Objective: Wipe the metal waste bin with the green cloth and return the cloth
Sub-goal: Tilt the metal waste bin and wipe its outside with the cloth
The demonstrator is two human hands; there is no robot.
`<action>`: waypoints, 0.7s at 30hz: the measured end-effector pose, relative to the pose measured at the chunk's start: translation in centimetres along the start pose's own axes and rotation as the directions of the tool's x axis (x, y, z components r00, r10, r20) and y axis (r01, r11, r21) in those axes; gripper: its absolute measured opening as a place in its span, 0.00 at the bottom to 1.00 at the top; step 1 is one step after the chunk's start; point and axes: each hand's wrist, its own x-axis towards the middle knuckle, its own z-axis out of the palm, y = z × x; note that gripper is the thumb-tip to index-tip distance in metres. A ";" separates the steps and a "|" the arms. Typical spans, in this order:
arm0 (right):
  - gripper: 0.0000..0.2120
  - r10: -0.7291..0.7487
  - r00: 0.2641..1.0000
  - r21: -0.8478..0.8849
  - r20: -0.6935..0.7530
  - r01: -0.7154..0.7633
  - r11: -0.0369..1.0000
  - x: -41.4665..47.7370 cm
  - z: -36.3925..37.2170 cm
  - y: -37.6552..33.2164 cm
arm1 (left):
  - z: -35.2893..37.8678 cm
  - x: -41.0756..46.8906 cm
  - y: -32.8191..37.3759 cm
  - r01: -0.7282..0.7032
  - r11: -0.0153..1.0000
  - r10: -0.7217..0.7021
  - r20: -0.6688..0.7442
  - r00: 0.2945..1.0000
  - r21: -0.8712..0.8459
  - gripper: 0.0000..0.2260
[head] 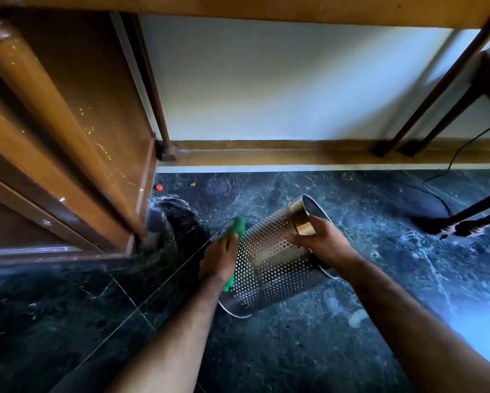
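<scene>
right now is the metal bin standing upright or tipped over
Tipped. The perforated metal waste bin leans at a slant, one end on the dark floor, the right hand gripping the other end, the left hand pressing the green cloth against its side.

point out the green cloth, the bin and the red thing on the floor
green cloth [239,226]: head view, upper end above the left hand
bin [269,268]: head view, perforated side wall
red thing [159,187]: head view, its middle

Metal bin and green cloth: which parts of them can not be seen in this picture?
Head view:
- Green cloth: mostly covered by the left hand.
- Metal bin: inside hidden by its own wall; rim partly behind the right hand.
- Bin's underside, facing the dark floor.
</scene>
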 end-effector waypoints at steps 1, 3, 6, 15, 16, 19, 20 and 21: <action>0.09 -0.007 1.000 0.005 0.021 0.007 1.000 0.0 0.1 -0.1 | -0.6 0.5 0.3 0.061 0.998 -0.061 0.056 0.997 0.003 0.29; 0.10 -0.028 0.997 -0.046 0.074 0.032 0.998 0.2 0.6 -0.6 | -1.9 1.4 2.2 0.127 0.991 -0.121 0.143 0.982 -0.034 0.30; 0.13 -0.032 0.985 -0.106 0.169 0.050 0.993 0.9 1.3 -1.3 | -4.2 1.6 8.2 0.122 0.952 -0.058 0.227 0.972 -0.280 0.43; 0.12 -0.157 0.950 -0.402 0.268 0.259 0.878 2.8 2.0 -3.0 | -5.2 -0.4 15.6 -0.469 0.883 0.462 -0.204 0.863 0.018 0.17; 0.12 -0.170 0.943 -0.432 0.285 0.285 0.856 2.8 2.3 -3.2 | -5.0 -0.9 14.7 -0.484 0.868 0.495 -0.255 0.830 0.112 0.16; 0.16 -0.183 0.926 -0.535 0.331 0.344 0.771 2.7 3.3 -3.7 | -5.5 -1.1 12.1 -0.469 0.881 0.451 -0.411 0.792 0.064 0.16; 0.17 -0.180 0.924 -0.566 0.337 0.351 0.746 2.7 3.7 -3.9 | -6.1 -1.0 11.4 -0.448 0.892 0.377 -0.444 0.813 -0.063 0.16; 0.18 -0.176 0.923 -0.591 0.342 0.357 0.723 2.8 4.1 -4.1 | -6.7 -1.0 10.7 -0.391 0.891 0.263 -0.436 0.861 -0.233 0.16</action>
